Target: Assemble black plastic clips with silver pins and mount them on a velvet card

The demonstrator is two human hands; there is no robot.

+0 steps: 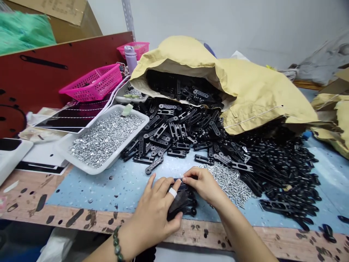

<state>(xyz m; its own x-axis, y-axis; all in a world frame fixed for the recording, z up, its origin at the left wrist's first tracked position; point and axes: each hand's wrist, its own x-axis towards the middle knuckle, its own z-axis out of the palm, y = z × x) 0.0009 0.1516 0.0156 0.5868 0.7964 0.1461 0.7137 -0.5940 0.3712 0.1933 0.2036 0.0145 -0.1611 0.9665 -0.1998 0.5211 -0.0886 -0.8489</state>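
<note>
My left hand [156,209] rests on the blue mat near the table's front edge, fingers curled over a small stack of black plastic brackets [183,204]; one finger has a white band. My right hand [203,183] pinches the top of the same stack from the right, fingertips meeting the left fingertips. A heap of small silver screws [231,182] lies just right of the right hand. Behind both hands spreads a large pile of black slotted brackets [191,131].
A white tray of silver nuts [105,138] stands at the left. A tan paper sack [245,87] spills brackets at the back. Pink baskets [94,82], a lilac bottle [131,58] and a red board [40,69] stand behind. More brackets [286,171] cover the right.
</note>
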